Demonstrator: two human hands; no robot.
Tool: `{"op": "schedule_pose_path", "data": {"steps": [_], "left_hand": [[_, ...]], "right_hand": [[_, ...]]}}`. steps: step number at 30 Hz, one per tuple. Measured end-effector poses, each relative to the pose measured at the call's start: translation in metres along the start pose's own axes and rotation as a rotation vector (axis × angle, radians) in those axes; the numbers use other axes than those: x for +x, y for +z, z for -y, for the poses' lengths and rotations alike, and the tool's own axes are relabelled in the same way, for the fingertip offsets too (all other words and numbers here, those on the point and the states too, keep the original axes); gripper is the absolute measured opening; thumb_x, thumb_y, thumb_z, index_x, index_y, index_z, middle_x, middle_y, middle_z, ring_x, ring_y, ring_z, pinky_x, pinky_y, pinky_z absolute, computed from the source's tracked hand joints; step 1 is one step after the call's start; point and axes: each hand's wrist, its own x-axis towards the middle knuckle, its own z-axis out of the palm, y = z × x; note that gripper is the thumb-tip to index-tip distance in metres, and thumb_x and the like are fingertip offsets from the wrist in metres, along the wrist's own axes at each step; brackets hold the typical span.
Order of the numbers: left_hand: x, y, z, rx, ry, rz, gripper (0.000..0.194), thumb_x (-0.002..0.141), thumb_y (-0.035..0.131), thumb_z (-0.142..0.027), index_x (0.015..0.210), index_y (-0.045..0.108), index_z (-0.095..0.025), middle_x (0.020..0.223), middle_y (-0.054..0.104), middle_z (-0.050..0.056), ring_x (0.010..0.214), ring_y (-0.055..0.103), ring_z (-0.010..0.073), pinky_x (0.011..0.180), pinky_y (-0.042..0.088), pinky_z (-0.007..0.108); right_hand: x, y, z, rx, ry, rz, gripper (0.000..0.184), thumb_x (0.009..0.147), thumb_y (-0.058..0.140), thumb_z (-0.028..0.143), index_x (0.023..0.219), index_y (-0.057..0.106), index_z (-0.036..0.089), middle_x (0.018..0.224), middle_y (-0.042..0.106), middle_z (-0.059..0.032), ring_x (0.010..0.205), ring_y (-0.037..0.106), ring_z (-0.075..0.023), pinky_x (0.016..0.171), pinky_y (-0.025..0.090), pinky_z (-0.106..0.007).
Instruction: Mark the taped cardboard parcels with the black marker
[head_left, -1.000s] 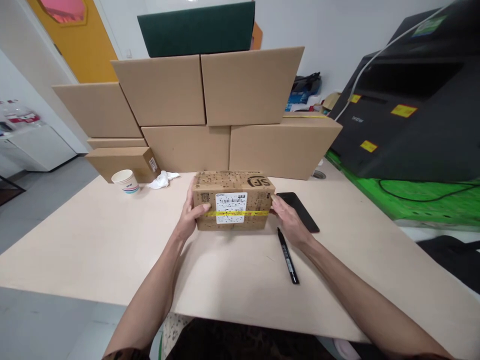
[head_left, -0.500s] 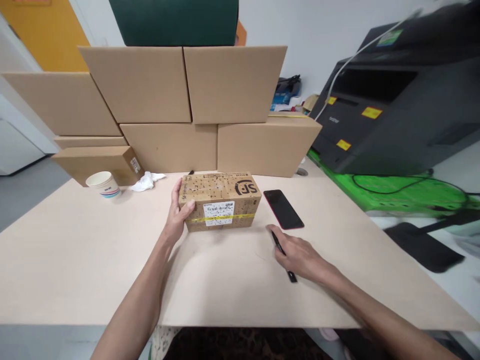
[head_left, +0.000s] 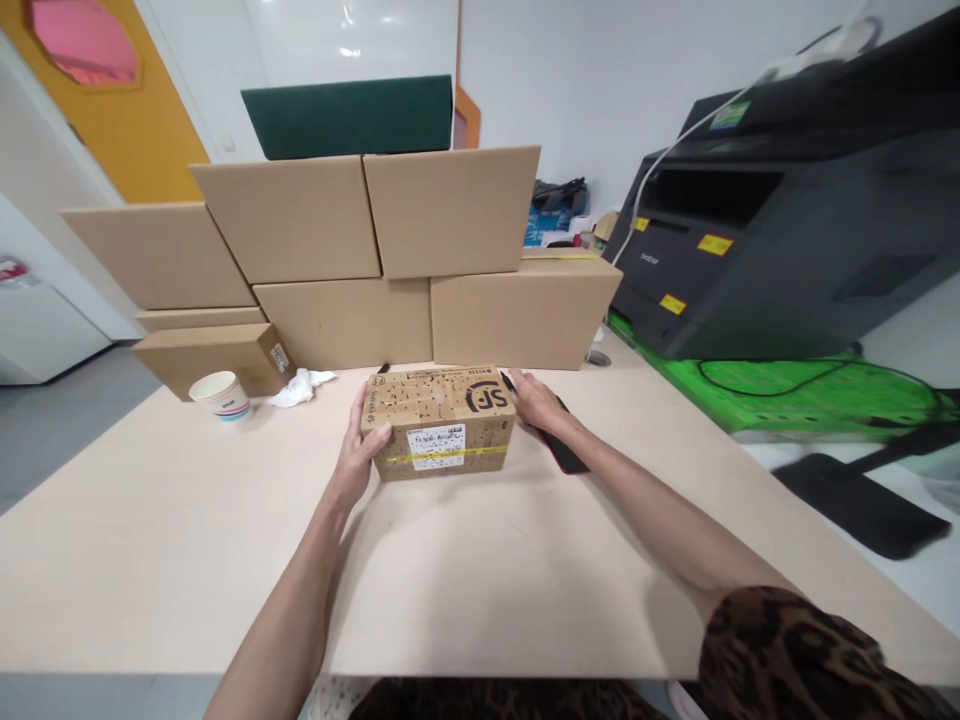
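Observation:
A brown cardboard box (head_left: 420, 400) with black SF print, a white label and yellow tape sits on the table in front of me. My left hand (head_left: 356, 450) grips its left end, thumb on the front upper edge and fingers along the side. At the box's far right corner, my right hand (head_left: 534, 402) is closed around a slim black tool (head_left: 508, 382), which looks like a utility knife. Only a short dark end of it shows; the fingers cover the rest. Beneath my right wrist lies a black phone (head_left: 566, 456) with a red edge, partly hidden.
Large cardboard boxes (head_left: 341, 320) are stacked along the back, a dark green box (head_left: 352, 118) on top. At left stand a paper cup (head_left: 221, 396), a crumpled tissue (head_left: 301, 387) and a flat brown box (head_left: 202, 358). A dark printer (head_left: 697, 260) stands at right on a green surface (head_left: 787, 395).
My right hand has moved forward and left with the black tool, from the front right to the box's far right corner. My left hand keeps its grip. The view has tilted up.

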Motion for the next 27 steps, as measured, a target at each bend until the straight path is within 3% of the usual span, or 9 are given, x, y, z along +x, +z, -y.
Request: {"op": "schedule_pose_path", "data": {"steps": [6,12,17,27], "left_hand": [[0.002,-0.003,0.01,0.006,0.0,0.055,0.093,0.084,0.078,-0.06,0.161,0.038,-0.026,0.158,0.055,0.014,0.15,0.048,0.0398,0.123,0.042,0.054],[0.003,-0.007,0.02,0.015,-0.049,0.117,0.092,0.084,0.079,-0.06,0.16,0.04,-0.024,0.151,0.061,0.017,0.144,0.054,0.0419,0.119,0.044,0.059],[0.002,-0.007,0.017,0.046,-0.029,0.126,0.094,0.081,0.083,-0.057,0.158,0.043,-0.02,0.147,0.064,0.018,0.147,0.051,0.0416,0.124,0.039,0.06],[0.002,-0.012,0.012,0.066,-0.157,0.299,0.093,0.072,0.092,-0.041,0.151,0.05,-0.016,0.141,0.069,0.021,0.134,0.063,0.0435,0.114,0.052,0.061]], "right_hand": [[-0.038,0.0,-0.031,-0.011,0.136,-0.058,0.044,0.107,0.038,0.034,0.146,0.049,0.016,0.142,0.061,-0.021,0.127,0.062,-0.0332,0.097,0.047,-0.039],[-0.078,0.02,-0.051,-0.062,0.271,-0.039,0.065,0.1,0.049,0.057,0.149,0.049,0.014,0.136,0.065,-0.0248,0.128,0.058,-0.0441,0.098,0.048,-0.052],[-0.082,0.029,-0.055,-0.05,0.273,-0.042,0.071,0.098,0.049,0.058,0.152,0.047,0.013,0.139,0.065,-0.0252,0.128,0.058,-0.0446,0.098,0.048,-0.054],[-0.086,0.031,-0.069,0.038,0.292,-0.054,0.081,0.09,0.056,0.065,0.155,0.045,0.018,0.142,0.065,-0.0213,0.128,0.059,-0.045,0.097,0.049,-0.053]]}}
